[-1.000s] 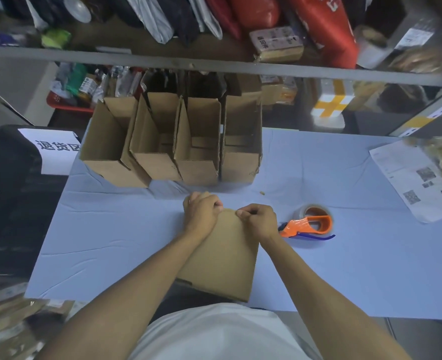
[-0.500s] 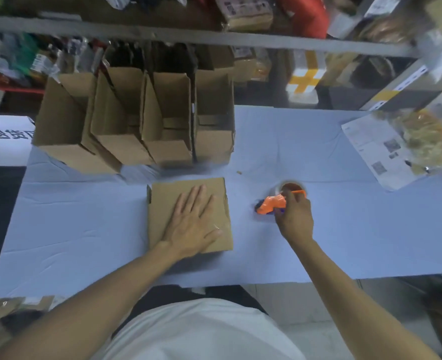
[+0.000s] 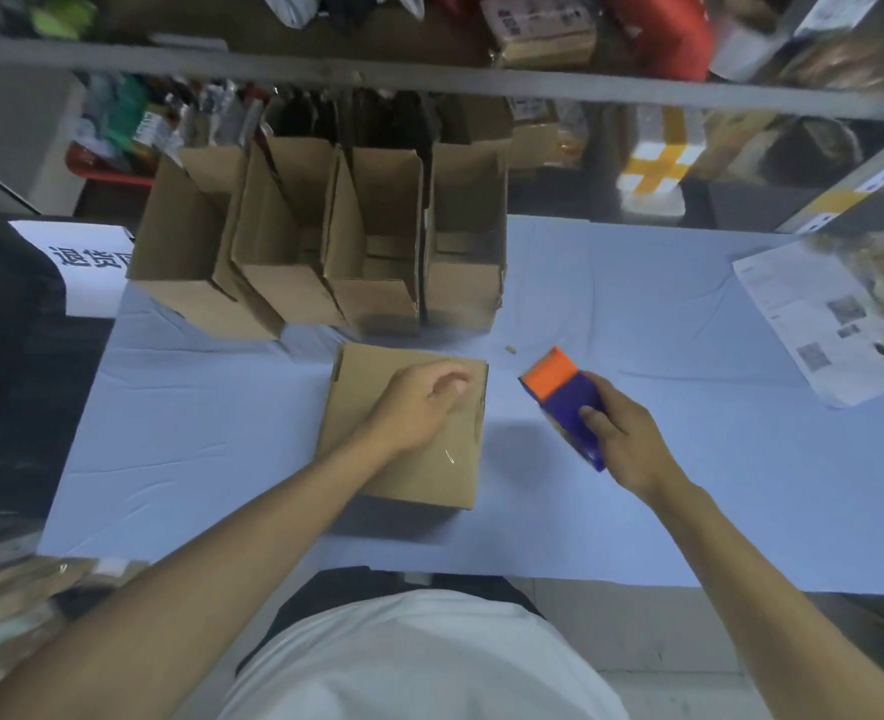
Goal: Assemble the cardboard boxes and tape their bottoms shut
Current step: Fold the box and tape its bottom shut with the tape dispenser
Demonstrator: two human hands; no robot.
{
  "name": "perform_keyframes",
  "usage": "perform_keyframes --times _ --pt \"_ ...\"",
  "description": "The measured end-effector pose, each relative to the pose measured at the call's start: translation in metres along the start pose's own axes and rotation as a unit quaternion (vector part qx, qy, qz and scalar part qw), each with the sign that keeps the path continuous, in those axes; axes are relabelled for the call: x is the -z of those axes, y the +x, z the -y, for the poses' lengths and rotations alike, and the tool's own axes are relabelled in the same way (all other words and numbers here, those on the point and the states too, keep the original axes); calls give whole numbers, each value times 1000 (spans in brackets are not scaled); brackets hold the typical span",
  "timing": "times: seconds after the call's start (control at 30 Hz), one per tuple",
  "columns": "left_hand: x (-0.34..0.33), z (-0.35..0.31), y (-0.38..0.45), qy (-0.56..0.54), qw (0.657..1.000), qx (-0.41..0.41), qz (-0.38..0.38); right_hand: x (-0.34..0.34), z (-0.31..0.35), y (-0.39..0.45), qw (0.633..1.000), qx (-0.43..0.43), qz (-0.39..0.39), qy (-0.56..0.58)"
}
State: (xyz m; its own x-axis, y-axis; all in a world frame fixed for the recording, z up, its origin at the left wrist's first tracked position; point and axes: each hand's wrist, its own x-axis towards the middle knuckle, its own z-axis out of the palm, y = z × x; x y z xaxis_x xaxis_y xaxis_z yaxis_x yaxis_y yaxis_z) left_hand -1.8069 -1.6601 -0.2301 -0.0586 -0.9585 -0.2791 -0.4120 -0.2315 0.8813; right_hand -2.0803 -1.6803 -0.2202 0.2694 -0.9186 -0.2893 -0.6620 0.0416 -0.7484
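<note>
A brown cardboard box [image 3: 372, 402] stands on the blue-covered table [image 3: 222, 459] with its closed flaps facing up. My left hand [image 3: 419, 407] rests on top of the box, fingers loosely curled toward its right edge. My right hand [image 3: 622, 439] grips an orange and purple tape dispenser [image 3: 564, 397] and holds it in the air just right of the box, orange end pointing toward the far side.
Several open assembled boxes [image 3: 325, 241] stand in a row at the table's far edge. A printed sheet [image 3: 819, 324] lies at the far right. A white sign [image 3: 92, 262] sits at the left, and cluttered shelves [image 3: 429, 85] run behind.
My right hand has lifted the tape dispenser off the table and brought it toward the box. My left hand has slid toward the box's right edge and curled its fingers.
</note>
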Motion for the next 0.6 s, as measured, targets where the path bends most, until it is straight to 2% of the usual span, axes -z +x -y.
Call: perform_keyframes --times 0.13,0.23,0.33,0.6 --pt "-5 -30 2 -203 968 119 83 -3 36 -18 998 1 57 18" --pt "-5 -33 -4 -262 947 135 131 -11 43 -20 997 -4 74 -17" --pt "-3 -33 -5 -262 951 132 97 -12 47 -15 991 34 84 -95" --pt "6 -24 -3 -191 967 167 15 -14 50 -3 981 94 85 -144"
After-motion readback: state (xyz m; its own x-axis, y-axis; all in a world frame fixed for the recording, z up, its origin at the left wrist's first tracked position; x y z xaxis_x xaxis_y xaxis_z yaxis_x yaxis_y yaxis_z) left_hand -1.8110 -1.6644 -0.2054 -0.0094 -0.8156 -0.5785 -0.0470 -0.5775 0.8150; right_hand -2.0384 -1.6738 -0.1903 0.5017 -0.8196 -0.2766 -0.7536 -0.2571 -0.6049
